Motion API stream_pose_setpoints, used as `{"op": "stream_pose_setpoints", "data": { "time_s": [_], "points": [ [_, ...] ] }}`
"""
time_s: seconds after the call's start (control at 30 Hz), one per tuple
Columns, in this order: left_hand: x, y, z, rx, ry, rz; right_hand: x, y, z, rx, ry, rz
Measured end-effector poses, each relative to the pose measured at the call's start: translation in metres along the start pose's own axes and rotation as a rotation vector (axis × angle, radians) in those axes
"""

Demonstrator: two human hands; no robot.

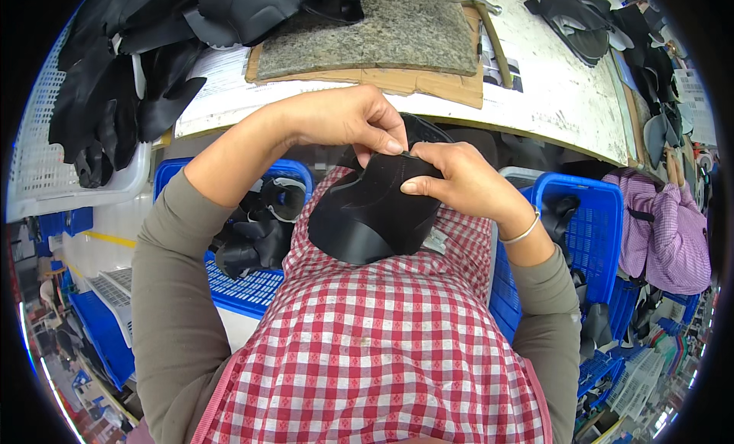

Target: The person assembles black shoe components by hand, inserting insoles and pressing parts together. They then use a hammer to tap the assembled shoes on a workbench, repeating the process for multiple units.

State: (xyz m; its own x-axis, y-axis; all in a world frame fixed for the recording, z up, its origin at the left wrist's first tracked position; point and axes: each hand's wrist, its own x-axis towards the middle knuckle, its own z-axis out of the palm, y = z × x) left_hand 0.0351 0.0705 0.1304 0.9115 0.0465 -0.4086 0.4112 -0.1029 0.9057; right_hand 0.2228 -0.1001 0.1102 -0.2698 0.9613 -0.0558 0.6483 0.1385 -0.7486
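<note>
Pinching the black piece (367,207) at its edge with left hand (353,121) and right hand (465,178), I'm favouring light, even pressure.

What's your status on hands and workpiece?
Left hand and right hand pinching black piece near its upper edge. Piece in front of checkered apron. Blue baskets either side; nothing visible blocking hands.

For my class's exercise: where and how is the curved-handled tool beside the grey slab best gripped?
Probably by the near half of its handle, coming from the near side: this slender part curves that way, clear of the grey slab; the metal part lies farther off.
</note>
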Motion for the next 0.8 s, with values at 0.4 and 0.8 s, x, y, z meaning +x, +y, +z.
{"op": "stream_pose_setpoints", "data": {
  "time_s": [0.4,0.8],
  "points": [
    [-0.013,-0.006,0.039,0.52,0.411,0.317,-0.008,-0.006,0.028,-0.148,0.335,-0.077],
    [-0.063,0.0,0.088,0.982,0.963,0.855,-0.037,-0.032,-0.01,-0.236,0.298,-0.21]
  ]
}}
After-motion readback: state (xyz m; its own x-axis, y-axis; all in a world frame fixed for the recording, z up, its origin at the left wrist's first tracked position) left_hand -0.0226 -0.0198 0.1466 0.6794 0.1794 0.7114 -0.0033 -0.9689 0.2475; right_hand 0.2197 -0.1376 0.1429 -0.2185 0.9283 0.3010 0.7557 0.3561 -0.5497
